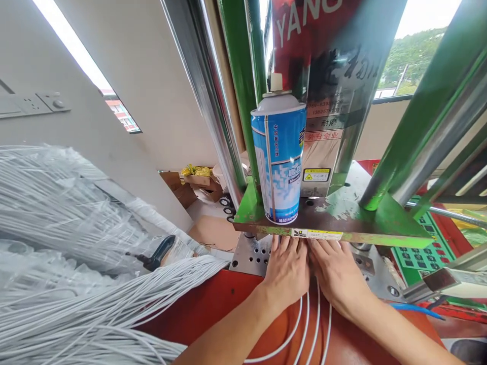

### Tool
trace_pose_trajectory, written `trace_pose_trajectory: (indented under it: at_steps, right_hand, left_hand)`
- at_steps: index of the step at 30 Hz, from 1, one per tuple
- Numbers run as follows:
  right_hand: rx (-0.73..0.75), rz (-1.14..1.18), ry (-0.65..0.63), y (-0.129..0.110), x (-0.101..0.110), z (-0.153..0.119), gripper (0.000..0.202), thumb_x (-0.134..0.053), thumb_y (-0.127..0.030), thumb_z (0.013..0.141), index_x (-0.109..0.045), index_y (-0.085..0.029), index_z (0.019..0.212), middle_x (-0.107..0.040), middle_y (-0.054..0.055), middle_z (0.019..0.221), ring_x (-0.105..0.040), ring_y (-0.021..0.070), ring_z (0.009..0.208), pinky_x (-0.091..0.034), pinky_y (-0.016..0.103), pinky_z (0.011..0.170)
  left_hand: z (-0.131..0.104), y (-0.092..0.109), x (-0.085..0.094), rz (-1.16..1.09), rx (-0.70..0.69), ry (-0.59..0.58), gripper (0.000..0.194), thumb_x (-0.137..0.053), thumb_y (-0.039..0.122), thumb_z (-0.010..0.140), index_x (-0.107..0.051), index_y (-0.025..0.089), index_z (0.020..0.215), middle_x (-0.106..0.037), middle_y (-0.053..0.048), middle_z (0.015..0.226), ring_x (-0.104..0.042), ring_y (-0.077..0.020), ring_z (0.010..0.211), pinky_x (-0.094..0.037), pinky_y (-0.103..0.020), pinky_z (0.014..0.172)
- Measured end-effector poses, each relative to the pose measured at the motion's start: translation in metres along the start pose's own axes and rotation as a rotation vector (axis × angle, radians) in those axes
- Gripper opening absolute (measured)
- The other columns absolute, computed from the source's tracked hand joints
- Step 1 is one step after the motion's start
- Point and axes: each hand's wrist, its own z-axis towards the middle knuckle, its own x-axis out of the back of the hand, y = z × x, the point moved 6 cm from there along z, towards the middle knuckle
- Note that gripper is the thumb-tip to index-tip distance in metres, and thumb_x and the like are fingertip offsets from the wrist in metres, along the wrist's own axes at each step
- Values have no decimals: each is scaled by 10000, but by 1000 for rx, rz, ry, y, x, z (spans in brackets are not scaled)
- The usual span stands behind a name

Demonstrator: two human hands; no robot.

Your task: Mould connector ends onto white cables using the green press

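1. Lower left of the frame: thick bundle of pale wires point(182, 278).
2. Upper centre: spray can point(282, 167), upright on the green plate point(375, 239).
3. Centre: left hand point(288, 268), fingers forward, close together, tips hidden under the plate's edge; cannot tell of any grip.
4. Lower centre: four white cables point(318, 304), running up to the palms, on the wrist side of the fingers.
5. Right of centre: right hand point(337, 268), fingers likewise forward, tips hidden; grip unclear.

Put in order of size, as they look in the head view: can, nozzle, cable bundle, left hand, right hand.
1. Cable bundle
2. Can
3. Left hand, right hand: too alike to rank
4. Nozzle
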Motion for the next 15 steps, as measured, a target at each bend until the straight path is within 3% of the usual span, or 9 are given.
trace_pose_trajectory:
  at_steps: [3, 9, 12, 15]
  right_hand:
    - [10, -163, -33, -16, -12, -10, 448, -410, -157, 978, -578, -154, 1393, -657, 175, 1336, -582, 356, 1186, -380, 570, 1058]
    - [-29, -173, 0, -16, -20, 3, 406, -456, -164, 949, -625, -144, 1317, -675, 199, 1261, -579, 370, 1167, -408, 547, 1029]
    - [-12, -149, 37, -15, -12, 11, 367, -435, -171, 976, -624, -136, 1289, -683, 185, 1256, -595, 344, 1177, -420, 524, 1056]
    - [22, -112, 75, -11, 6, 1, 389, -379, -250, 1041, -560, -136, 1366, -690, 160, 1269, -626, 302, 1183, -486, 480, 1031]
  left_hand:
    - [0, -3, -13, 7, -2, 1, 529, -520, 247, 943, -525, 117, 1456, -622, -154, 1402, -534, -336, 1316, -329, -553, 1208]
    - [7, -10, -32, 48, -19, 62, 492, -507, 255, 960, -557, 132, 1434, -652, -156, 1347, -571, -332, 1271, -337, -551, 1210]
    - [13, -10, -22, 8, -17, 34, 476, -501, 244, 964, -561, 114, 1418, -648, -166, 1346, -562, -334, 1299, -353, -557, 1208]
    - [1, -9, 8, -113, 8, -23, 510, -478, 259, 998, -496, 137, 1493, -555, -171, 1484, -489, -333, 1410, -339, -569, 1230]
